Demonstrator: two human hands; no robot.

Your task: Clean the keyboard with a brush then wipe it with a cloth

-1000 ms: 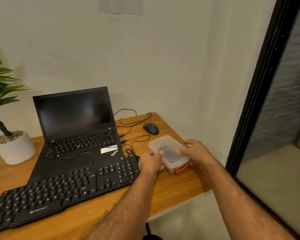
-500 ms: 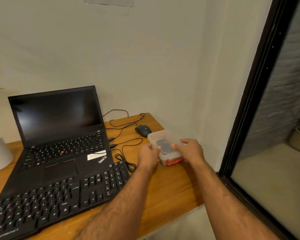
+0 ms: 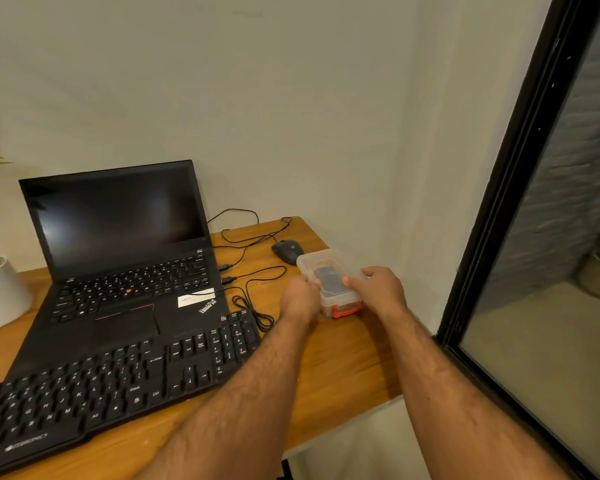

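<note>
A black keyboard [image 3: 111,386] and black laptop [image 3: 125,258] sit on the orange-brown wooden desk [image 3: 343,368], beside a clear box [image 3: 326,271] with red clips.

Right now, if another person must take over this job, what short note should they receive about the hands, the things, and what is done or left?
Left hand and right hand both grip the sides of the clear plastic box with a red clasp, at the right end of the wooden desk. Lid is on; something dark lies inside, but I cannot tell what. The external keyboard lies in front of the open laptop, untouched. The mouse sits behind the box. No brush or cloth visible. Done: nothing yet. Left: open box, brush keyboard, wipe it.
</note>
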